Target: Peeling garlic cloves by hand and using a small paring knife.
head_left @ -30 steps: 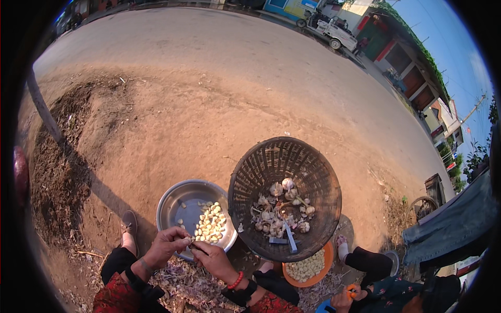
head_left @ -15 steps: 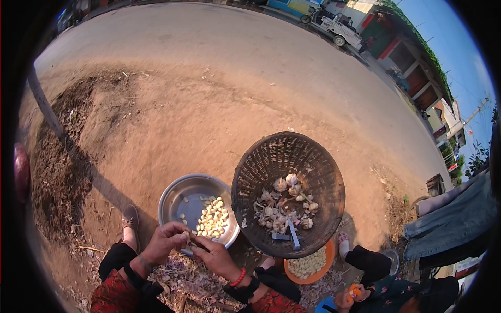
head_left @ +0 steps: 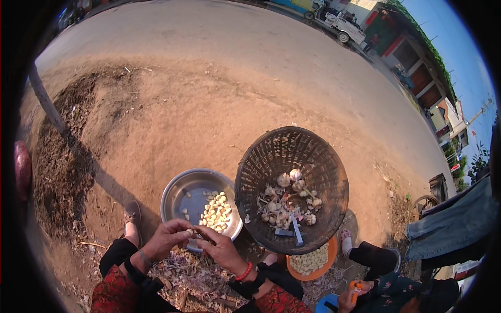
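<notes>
Pinched between both hands — left hand (head_left: 168,238), right hand (head_left: 222,249) — garlic clove (head_left: 191,232); peel over steel bowl (head_left: 180,188) at 12 o'clock.

Bare sandy ground (head_left: 209,115) is carrying everything here. A round metal bowl (head_left: 177,194) of peeled garlic cloves is sitting on it, with a dark woven basket (head_left: 313,156) of garlic bulbs touching its right side. An orange bowl (head_left: 330,260) of cloves is peeking out beneath the basket's near edge. Papery garlic skins (head_left: 195,274) are littering the dirt close by, and darker loose soil (head_left: 57,156) is spreading at the left.
</notes>
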### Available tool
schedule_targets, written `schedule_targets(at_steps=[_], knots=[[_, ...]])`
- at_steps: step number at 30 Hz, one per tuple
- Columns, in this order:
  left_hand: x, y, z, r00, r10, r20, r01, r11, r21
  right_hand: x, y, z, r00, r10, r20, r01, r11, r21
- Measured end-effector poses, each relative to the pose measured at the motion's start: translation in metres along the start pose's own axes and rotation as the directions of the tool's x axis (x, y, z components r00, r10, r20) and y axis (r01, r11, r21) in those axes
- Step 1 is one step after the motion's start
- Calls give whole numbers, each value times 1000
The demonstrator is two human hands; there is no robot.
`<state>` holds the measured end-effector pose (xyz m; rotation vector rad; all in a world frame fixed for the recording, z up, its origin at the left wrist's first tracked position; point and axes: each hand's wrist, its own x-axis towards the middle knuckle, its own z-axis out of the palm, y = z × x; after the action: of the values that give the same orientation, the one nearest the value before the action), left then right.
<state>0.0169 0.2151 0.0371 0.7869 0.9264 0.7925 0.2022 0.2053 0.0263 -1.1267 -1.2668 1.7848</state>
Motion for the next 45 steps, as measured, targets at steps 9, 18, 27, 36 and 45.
schedule_targets(at_steps=[9,18,27,36,45], knots=[[-1,2,-2,1000,0,0,0,1000,-17,-3,-20,-9,996,50,70,-49,999,-9],[7,5,2,999,-15,47,7,986,164,-2,-25,-28,987,113,110,-103,991,-90],[2,-5,4,990,10,140,-39,978,205,-10,-21,-30,977,119,179,-103,990,-95],[2,-6,9,990,79,119,-111,947,302,-9,-23,-30,976,120,179,-100,988,-118],[2,-5,7,982,114,148,-166,898,407,-8,-22,-29,970,154,188,-132,984,-123]])
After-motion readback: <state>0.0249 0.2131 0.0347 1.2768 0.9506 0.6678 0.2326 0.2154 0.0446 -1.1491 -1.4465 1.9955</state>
